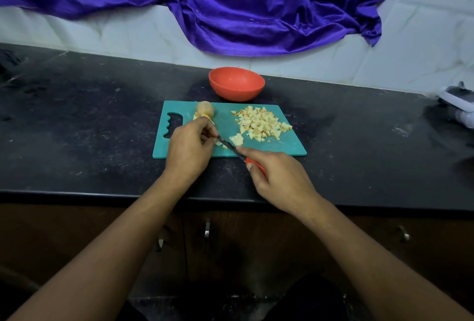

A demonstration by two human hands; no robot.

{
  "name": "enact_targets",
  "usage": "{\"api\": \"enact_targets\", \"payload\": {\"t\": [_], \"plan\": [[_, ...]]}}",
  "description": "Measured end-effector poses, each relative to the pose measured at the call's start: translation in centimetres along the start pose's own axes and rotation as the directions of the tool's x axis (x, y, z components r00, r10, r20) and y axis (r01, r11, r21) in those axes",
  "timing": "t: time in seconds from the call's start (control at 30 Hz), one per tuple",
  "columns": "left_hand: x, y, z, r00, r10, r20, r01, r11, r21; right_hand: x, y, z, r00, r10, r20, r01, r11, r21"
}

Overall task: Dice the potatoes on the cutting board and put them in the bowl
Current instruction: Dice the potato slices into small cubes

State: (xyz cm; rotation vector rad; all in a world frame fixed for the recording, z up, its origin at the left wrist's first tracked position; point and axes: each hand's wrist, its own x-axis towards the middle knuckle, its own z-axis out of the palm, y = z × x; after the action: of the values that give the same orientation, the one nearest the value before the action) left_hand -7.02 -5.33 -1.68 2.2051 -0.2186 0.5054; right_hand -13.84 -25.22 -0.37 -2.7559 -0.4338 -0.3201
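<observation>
A teal cutting board [279, 147] lies on the black counter. On its right part sits a heap of diced potato [260, 123]. An uncut potato piece [204, 108] rests at the board's far left. My left hand [189, 147] has curled fingers holding down a small potato piece, mostly hidden under them. My right hand [279, 179] grips the red-handled knife [232, 147], forefinger along its back, blade angled toward my left fingers beside a few cut bits [236, 139]. The red bowl [236, 83] stands just behind the board and looks empty.
The black counter [89, 128] runs left and right, its front edge under my forearms. A white and grey object [459, 101] lies at the far right. Purple cloth [230, 5] hangs over the tiled wall behind. Cabinet doors with handles are below.
</observation>
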Motion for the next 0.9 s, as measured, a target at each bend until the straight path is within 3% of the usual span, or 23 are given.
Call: {"api": "enact_targets", "payload": {"t": [0.3,0.47,0.63,0.9], "plan": [[0.4,-0.6,0.0,0.997,-0.027,-0.071,0.028,1.0,0.01,1.1,-0.6,0.1,0.989,-0.135,0.053,0.142,0.977,-0.156],[0.4,-0.4,-0.1,0.998,-0.048,-0.051,0.048,0.999,-0.001,1.8,0.2,0.0,0.998,0.069,-0.014,-0.071,0.983,-0.169],[0.5,-0.5,-0.1,0.998,-0.043,-0.049,0.042,0.999,-0.018,1.8,1.7,-0.1,0.955,0.28,-0.094,-0.287,0.956,-0.065],[0.7,-1.0,-0.2,0.983,-0.116,-0.14,0.099,0.987,-0.125,2.4,1.4,1.0,0.946,0.239,-0.217,-0.186,0.953,0.237]]}}
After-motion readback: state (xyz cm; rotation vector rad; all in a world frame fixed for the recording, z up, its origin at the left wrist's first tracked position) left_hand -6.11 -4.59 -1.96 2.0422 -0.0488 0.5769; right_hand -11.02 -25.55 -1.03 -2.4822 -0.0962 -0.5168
